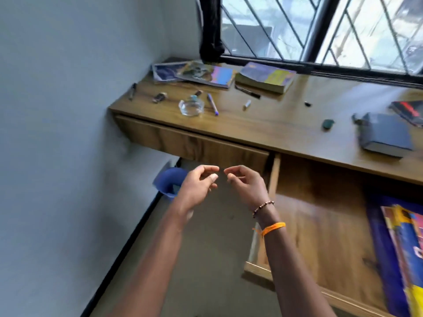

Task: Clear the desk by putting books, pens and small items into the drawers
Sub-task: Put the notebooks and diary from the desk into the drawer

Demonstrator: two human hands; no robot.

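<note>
My left hand (199, 184) and my right hand (247, 184) hang side by side below the shut left drawer (190, 143), fingers loosely curled, holding nothing. The right drawer (320, 216) is pulled out, with colourful books (402, 243) lying in it. On the wooden desk (274, 124) lie thin books (206, 74) at the back left, a thick yellow-purple book (265, 76), a dark grey book (384, 136), a red-black book (409, 110), a purple pen (212, 104), a black pen (248, 91), another pen (132, 91) and a glass dish (191, 107).
Small items dot the desk: a white stub (247, 104), a tiny black piece (307, 103), a dark green lump (327, 124), a clip-like piece (159, 97). A blue bin (169, 181) stands on the floor by the wall. A barred window (320, 30) runs behind the desk.
</note>
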